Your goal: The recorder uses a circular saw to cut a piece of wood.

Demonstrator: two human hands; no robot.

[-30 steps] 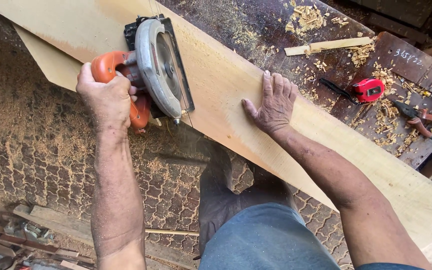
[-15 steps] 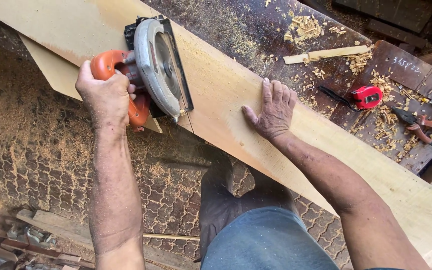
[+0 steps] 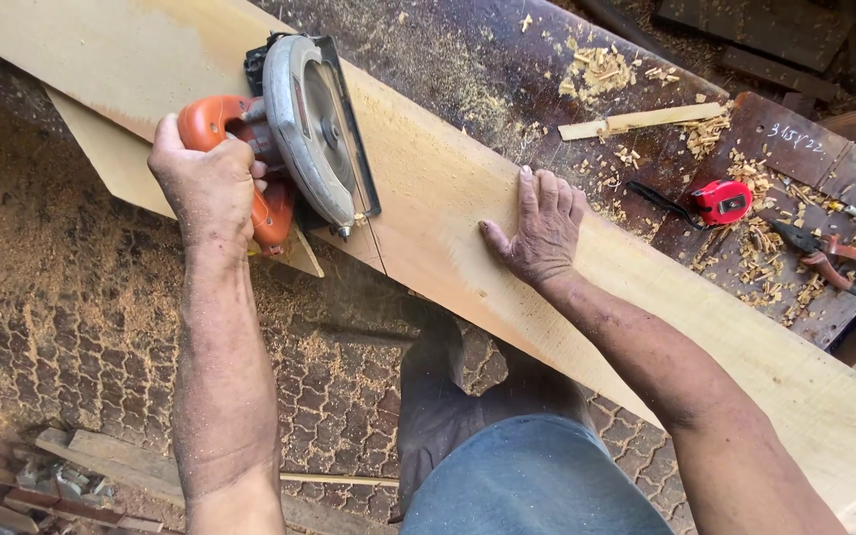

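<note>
A long pale wooden plank [image 3: 448, 188] lies slantwise across a dark workbench [image 3: 507, 59]. An orange circular saw [image 3: 299, 129] with a grey blade guard rests on the plank near its near edge, at the end of a thin cut line. My left hand [image 3: 208, 183] grips the saw's orange handle. My right hand [image 3: 542, 230] lies flat on the plank to the right of the saw, fingers spread, pressing down. A second thin board [image 3: 116, 163] juts out beneath the plank by the saw.
On the bench at the right lie a red tape measure [image 3: 720, 200], red-handled pliers [image 3: 824, 253], a wood strip [image 3: 641, 121] and shavings. Below is a sawdust-covered paved floor [image 3: 61, 307] with wood offcuts [image 3: 71, 476] at the lower left. My legs stand under the plank.
The saw and my left hand have moved slightly further along the cut line across the plank. My right hand stays pressed flat on the plank.
</note>
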